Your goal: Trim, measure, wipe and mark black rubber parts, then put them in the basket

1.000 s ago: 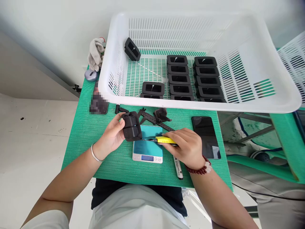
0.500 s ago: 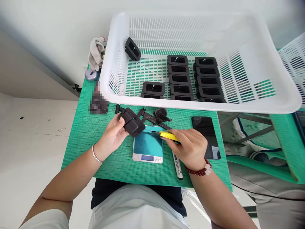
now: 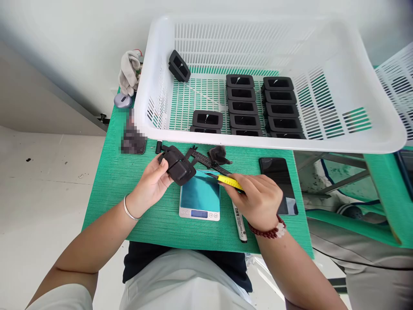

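Observation:
My left hand (image 3: 154, 183) grips a black plastic housing (image 3: 178, 165) by its left end, thumb on top, its right end over the upper left corner of a digital scale (image 3: 200, 198). In my right hand (image 3: 258, 198) is a yellow utility knife (image 3: 229, 182), its dark blade pointing left above the scale, apart from the housing. The fingers wrap round the knife's handle. Behind the scale lie a black caliper (image 3: 202, 159) and a crumpled dark scrap (image 3: 219, 154). A white marker pen (image 3: 239, 224) rests below my right hand.
A large white basket (image 3: 245, 144) holds several similar black housings (image 3: 241, 107) in rows, one leaning at its left. A black phone (image 3: 275, 181) lies right on the green table mat (image 3: 109, 206). A grey glove (image 3: 129, 71) and a purple-grey case (image 3: 123, 100) stand far left.
The knife has turned slightly, its blade tip now a little higher and farther from the housing. My left hand keeps the housing in almost the same place.

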`<state>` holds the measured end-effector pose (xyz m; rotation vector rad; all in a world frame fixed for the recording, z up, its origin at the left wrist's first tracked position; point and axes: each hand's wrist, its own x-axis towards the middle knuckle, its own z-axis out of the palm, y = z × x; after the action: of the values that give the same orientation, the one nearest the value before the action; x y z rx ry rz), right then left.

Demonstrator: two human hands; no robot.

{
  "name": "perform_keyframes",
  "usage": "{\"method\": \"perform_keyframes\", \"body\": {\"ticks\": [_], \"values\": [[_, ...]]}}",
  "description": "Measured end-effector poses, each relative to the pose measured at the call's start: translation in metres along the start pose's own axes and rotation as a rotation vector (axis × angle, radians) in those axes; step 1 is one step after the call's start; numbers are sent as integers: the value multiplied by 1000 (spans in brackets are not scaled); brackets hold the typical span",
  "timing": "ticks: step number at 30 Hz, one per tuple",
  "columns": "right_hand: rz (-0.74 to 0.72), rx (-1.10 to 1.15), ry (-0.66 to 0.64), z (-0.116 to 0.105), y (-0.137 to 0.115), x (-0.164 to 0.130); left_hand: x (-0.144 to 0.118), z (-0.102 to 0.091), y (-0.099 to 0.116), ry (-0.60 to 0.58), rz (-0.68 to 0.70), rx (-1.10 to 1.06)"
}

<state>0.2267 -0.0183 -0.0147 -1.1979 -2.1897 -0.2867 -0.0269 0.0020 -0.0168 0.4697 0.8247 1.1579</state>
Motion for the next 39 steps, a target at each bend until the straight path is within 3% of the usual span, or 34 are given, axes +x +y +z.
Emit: {"method": "perform_keyframes", "body": {"ticks": [39], "values": [[-31, 29, 12, 3, -1, -2, 3, 2, 3, 9, -34, -33]]}}
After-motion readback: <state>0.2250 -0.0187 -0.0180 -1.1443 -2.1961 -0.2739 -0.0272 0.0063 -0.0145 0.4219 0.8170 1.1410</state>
